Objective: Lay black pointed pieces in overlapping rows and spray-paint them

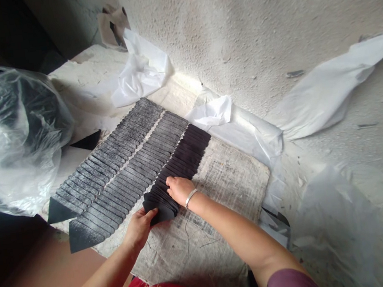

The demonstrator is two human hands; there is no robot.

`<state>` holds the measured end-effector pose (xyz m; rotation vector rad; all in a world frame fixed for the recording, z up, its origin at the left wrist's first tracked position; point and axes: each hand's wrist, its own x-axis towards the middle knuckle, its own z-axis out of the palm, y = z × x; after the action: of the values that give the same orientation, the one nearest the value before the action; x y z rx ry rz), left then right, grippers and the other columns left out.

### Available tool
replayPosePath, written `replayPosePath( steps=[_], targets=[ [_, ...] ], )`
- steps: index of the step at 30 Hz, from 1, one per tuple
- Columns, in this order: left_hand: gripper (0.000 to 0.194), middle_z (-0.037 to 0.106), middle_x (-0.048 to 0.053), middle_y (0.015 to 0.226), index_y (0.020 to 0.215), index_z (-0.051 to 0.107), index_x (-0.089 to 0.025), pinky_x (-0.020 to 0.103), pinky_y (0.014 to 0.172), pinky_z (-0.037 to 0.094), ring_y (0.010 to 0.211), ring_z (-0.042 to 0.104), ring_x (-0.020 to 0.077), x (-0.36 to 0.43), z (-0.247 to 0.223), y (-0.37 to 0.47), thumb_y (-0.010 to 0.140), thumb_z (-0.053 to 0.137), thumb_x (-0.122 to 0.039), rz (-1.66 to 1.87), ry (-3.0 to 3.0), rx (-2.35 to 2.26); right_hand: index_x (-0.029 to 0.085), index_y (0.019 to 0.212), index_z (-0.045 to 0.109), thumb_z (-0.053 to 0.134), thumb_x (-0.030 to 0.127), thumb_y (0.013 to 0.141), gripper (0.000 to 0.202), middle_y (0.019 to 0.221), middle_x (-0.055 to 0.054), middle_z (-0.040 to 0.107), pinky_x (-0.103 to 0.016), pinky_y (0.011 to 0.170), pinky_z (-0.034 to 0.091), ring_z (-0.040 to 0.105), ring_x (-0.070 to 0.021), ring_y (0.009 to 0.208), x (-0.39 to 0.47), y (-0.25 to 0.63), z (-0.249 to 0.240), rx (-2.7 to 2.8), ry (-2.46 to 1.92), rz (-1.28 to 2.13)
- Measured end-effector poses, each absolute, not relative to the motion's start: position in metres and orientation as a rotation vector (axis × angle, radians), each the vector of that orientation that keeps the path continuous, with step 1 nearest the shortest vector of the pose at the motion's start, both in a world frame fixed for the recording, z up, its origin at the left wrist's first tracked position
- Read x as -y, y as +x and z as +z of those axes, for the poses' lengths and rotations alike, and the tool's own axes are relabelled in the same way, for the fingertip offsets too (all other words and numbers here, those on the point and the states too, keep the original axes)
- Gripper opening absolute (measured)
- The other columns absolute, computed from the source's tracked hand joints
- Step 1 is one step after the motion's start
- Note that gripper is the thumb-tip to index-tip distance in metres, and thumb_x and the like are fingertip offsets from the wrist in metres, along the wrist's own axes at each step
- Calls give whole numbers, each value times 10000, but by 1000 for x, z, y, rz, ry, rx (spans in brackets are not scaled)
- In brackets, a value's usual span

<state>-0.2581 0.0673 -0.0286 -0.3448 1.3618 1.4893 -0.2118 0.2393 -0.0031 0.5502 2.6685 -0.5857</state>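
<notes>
Three long rows of overlapping dark pieces lie slantwise on a cloth-covered board (231,176). The left row (107,155) and the middle row (134,170) are dusted with pale speckles. Plain black is the right row (186,154), whose near end fans out into a stack of black pieces (161,207). My left hand (141,224) grips the near left edge of that stack between thumb and fingers. On the right side of the same row, my right hand (180,190) has its fingers bent against the pieces; its fingertips are partly hidden.
A large clear plastic bag (12,135) with dark contents bulges at the left. White plastic sheeting (141,69) lies along the rough wall (249,26). A black scrap (87,141) rests beside the left row. A brown cloth-like item (113,26) stands at the back.
</notes>
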Motion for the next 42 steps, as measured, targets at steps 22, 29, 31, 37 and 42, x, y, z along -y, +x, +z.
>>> replayPosePath(
  steps=[22,29,31,37,42],
  targets=[
    [156,710,63,755,808,668,-123,240,619,542,603,652,147,-78,-18,-257,662,619,-97,1447,-481,-1433,219,865,647,533,267,842,126,907,-31,666,-224,674,387,607,-135,835,-263,-184,-6,-2597,602,-595],
    [142,712,59,757,789,661,-132,236,619,545,605,654,142,-79,-15,-255,691,579,-70,1451,-513,-1457,199,881,637,497,347,871,204,934,-54,666,-237,724,404,613,-148,874,-261,-185,-5,-2598,604,-592],
    [140,712,59,750,777,658,-128,237,623,545,598,653,141,-80,-12,-255,684,578,-61,1455,-519,-1462,201,887,629,516,401,856,232,949,-54,661,-241,725,410,614,-152,879,-261,-185,-6,-2590,612,-589],
    [131,710,53,735,778,667,-131,261,653,547,611,656,154,-79,-14,-254,678,593,-89,1447,-513,-1469,195,909,612,557,385,834,212,971,-63,654,-250,732,424,618,-164,904,-258,-186,-7,-2591,640,-556],
    [139,715,61,775,802,666,-133,263,659,544,639,660,160,-77,-18,-253,679,604,-116,1434,-477,-1499,176,944,600,553,341,848,197,1011,-93,644,-261,771,429,613,-172,948,-254,-188,-4,-2576,657,-537]
  ],
)
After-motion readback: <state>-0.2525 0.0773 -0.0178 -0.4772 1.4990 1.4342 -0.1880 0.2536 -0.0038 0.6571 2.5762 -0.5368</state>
